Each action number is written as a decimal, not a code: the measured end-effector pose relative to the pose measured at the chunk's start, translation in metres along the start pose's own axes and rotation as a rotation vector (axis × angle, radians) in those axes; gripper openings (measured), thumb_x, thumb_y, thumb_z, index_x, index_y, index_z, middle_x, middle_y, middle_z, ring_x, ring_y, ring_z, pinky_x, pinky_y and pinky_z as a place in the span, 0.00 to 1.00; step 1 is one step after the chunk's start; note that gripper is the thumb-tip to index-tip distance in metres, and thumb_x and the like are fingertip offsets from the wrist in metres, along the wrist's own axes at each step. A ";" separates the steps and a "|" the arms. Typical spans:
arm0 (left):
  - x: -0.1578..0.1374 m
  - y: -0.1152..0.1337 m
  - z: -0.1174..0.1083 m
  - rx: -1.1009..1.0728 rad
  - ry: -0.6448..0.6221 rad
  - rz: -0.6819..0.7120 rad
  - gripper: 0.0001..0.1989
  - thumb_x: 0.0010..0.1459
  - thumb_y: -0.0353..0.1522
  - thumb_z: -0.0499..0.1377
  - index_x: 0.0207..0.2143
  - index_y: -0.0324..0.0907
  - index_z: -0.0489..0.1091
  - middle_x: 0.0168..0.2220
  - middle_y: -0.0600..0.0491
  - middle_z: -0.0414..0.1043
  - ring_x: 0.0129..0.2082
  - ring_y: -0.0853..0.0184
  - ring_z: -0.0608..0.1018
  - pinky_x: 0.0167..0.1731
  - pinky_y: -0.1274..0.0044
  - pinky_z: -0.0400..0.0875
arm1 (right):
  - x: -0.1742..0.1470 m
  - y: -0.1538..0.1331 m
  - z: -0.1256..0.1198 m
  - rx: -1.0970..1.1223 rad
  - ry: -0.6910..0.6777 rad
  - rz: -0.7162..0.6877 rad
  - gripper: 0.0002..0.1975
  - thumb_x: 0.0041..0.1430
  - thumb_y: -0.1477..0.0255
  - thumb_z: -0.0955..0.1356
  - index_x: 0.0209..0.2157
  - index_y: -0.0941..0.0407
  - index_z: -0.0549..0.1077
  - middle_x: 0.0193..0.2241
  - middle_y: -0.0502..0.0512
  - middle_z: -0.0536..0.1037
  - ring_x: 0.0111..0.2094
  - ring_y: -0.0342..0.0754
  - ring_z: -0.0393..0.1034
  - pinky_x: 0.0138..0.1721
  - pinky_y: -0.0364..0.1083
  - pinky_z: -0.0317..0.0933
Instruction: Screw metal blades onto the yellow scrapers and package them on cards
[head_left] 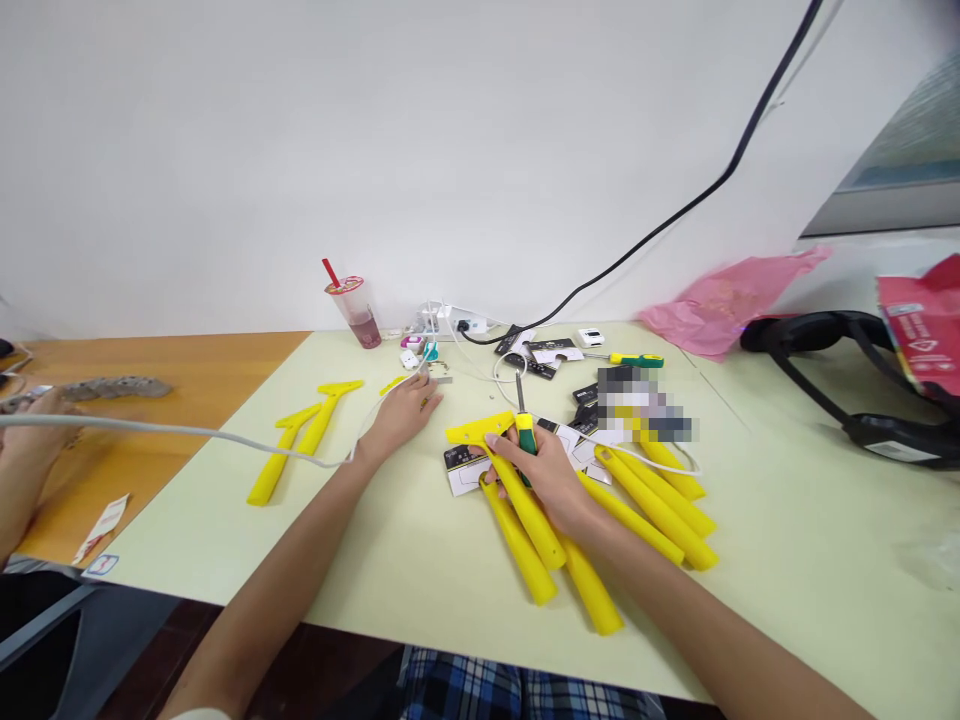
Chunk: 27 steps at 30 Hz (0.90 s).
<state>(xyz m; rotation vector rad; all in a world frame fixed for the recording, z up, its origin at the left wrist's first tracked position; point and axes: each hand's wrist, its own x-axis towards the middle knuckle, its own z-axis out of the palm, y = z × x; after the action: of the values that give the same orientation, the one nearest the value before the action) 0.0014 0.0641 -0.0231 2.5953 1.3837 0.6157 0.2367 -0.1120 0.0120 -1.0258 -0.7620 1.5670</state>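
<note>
My right hand (544, 465) is closed around a yellow scraper handle (529, 505) with a flat, T-shaped head, and also grips a screwdriver (526, 430) with a green and yellow grip, its shaft pointing up. My left hand (405, 408) reaches to the table's back part, fingers stretched and thumb apart, by small metal bits (439, 367) and a thin grey strip (444, 380). A small yellow piece (391, 384) lies beside it. More yellow handles (660, 500) lie under and right of my right hand. Two yellow scrapers (322, 420) rest further left.
A cup with a red straw (358, 315) stands near the wall. Behind my left hand is a power strip (450, 322) with cables. Black-and-white cards (553, 352), another screwdriver (637, 360), a pink bag (731, 300) and a black headset (847, 400) lie rightward. Another person's hand (34, 440) is far left.
</note>
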 end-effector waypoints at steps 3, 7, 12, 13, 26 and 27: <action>-0.009 0.014 0.002 -0.048 -0.024 0.035 0.22 0.72 0.41 0.56 0.59 0.42 0.81 0.65 0.40 0.77 0.68 0.47 0.75 0.70 0.58 0.64 | 0.000 0.000 0.000 0.011 -0.001 0.001 0.32 0.48 0.53 0.84 0.30 0.51 0.62 0.34 0.54 0.85 0.28 0.49 0.79 0.24 0.46 0.70; -0.021 0.028 0.000 -0.137 -0.022 0.028 0.20 0.70 0.42 0.60 0.58 0.48 0.82 0.61 0.44 0.81 0.62 0.48 0.80 0.65 0.61 0.69 | 0.002 0.000 0.000 0.004 -0.001 -0.007 0.32 0.46 0.54 0.85 0.30 0.51 0.61 0.34 0.53 0.85 0.28 0.49 0.78 0.24 0.46 0.70; -0.023 0.030 -0.004 -0.228 -0.067 0.051 0.21 0.68 0.37 0.60 0.61 0.48 0.80 0.60 0.45 0.82 0.57 0.49 0.82 0.62 0.61 0.72 | 0.003 0.002 -0.003 -0.019 0.009 -0.007 0.31 0.48 0.54 0.85 0.30 0.51 0.62 0.36 0.54 0.86 0.27 0.48 0.78 0.24 0.46 0.71; -0.023 0.029 -0.005 -0.230 -0.073 0.056 0.21 0.68 0.35 0.60 0.61 0.48 0.80 0.59 0.45 0.82 0.56 0.50 0.83 0.62 0.61 0.72 | 0.003 0.002 -0.003 -0.022 0.006 -0.009 0.31 0.48 0.54 0.84 0.30 0.51 0.63 0.36 0.55 0.86 0.28 0.49 0.78 0.24 0.46 0.71; -0.015 0.030 -0.001 -0.769 0.287 -0.162 0.15 0.60 0.42 0.72 0.44 0.43 0.85 0.48 0.43 0.87 0.51 0.52 0.85 0.58 0.62 0.77 | -0.001 0.002 0.000 0.006 0.016 -0.045 0.30 0.49 0.55 0.84 0.29 0.52 0.63 0.34 0.54 0.86 0.26 0.47 0.78 0.22 0.43 0.68; -0.014 0.034 -0.003 -0.895 0.311 -0.211 0.18 0.56 0.43 0.74 0.44 0.42 0.85 0.48 0.42 0.87 0.51 0.52 0.86 0.57 0.62 0.78 | -0.001 0.002 0.000 0.008 0.029 -0.048 0.30 0.49 0.55 0.84 0.30 0.52 0.63 0.33 0.54 0.85 0.25 0.47 0.78 0.21 0.43 0.68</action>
<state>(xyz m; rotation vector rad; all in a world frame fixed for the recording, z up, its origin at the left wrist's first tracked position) 0.0191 0.0328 -0.0143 1.6711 1.0608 1.2760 0.2361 -0.1132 0.0100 -1.0153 -0.7546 1.5098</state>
